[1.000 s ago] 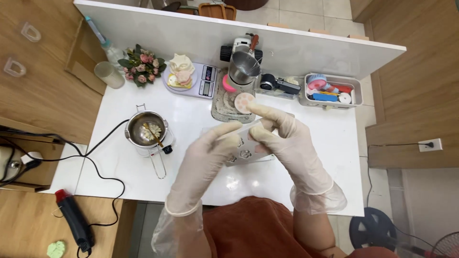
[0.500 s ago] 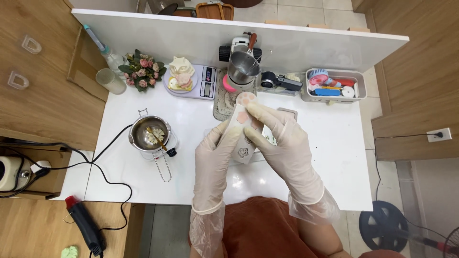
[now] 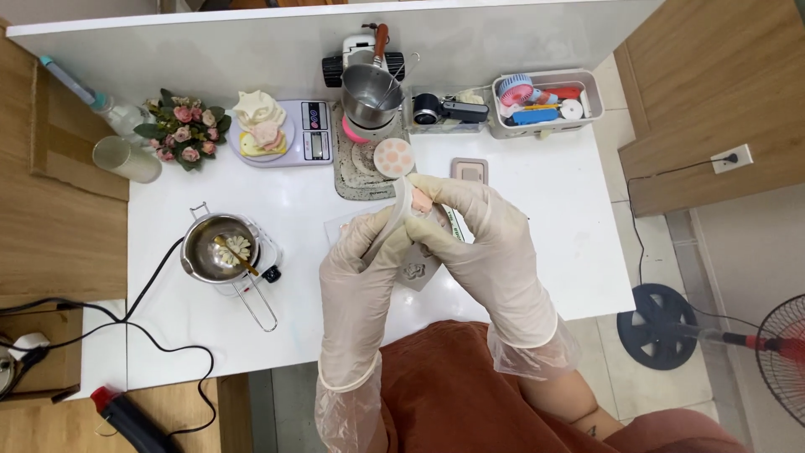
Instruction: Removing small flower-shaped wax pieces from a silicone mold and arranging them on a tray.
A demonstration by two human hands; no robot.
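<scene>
A white table (image 3: 251,352) stood against a pale partition, wood floor alongside. Above its middle, the gloved left hand (image 3: 362,260) and right hand (image 3: 478,243) pinched a small translucent mould (image 3: 408,204), fingers closed on its rim. It looked light, soft, bendable and probably slippery against gloves; the edges gave the best hold.

A white rectangular tabletop (image 3: 537,210) carries a small steel melting pot with a black cord (image 3: 220,250), a white digital kitchen scale (image 3: 285,134), a bunch of pink roses (image 3: 180,134), a grey mat under a steel pitcher (image 3: 356,164), a round pink mould (image 3: 394,157), and a white plastic tray of tools (image 3: 545,102).
</scene>
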